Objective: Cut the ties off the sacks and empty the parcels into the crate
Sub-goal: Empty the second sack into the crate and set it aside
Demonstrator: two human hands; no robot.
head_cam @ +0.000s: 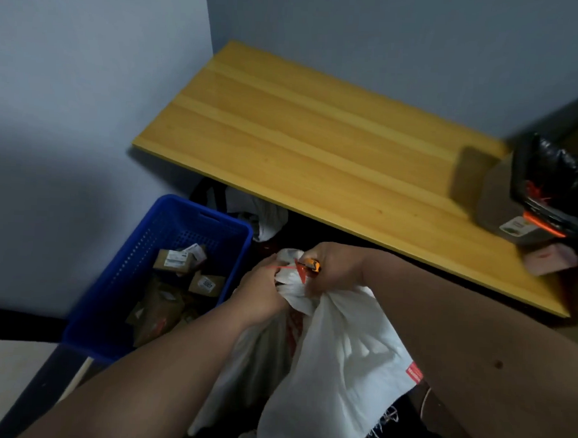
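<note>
Both forearms came in from the bottom edge & met at the gathered neck of a white woven sack. Sack stood roughly upright betw. the arms, long axis running from the frayed lower hem near the viewer up to the bunched mouth, which pointed away & slightly left. A red printed patch showed on its right side, below the right forearm.

Left hand was clamped on the neck from the left, fingers wrapped round the bunched fabric just under the tie. Right hand was closed round a small orange-and-black cutter, held at the neck's right side; its tip pointed left toward the left hand, long axis approx. horizontal. A thin red tie ran betw. the 2 hands, tail sticking out leftward over the left knuckles, w/ a red tag part just under the cutter. Couldn't tell if the blade was touching the tie: too blurred.

Left of the left hand, just beside the sack, sat a blue perforated crate on the floor, long axis running away from the viewer. Brown cardboard parcels w/ white labels lay jumbled inside it.

Beyond both hands ran a yellow wood-top table, w/ crumpled white cloth under its edge. Far right of the right hand, on the table's end, stood a bin w/ a black liner.
</note>
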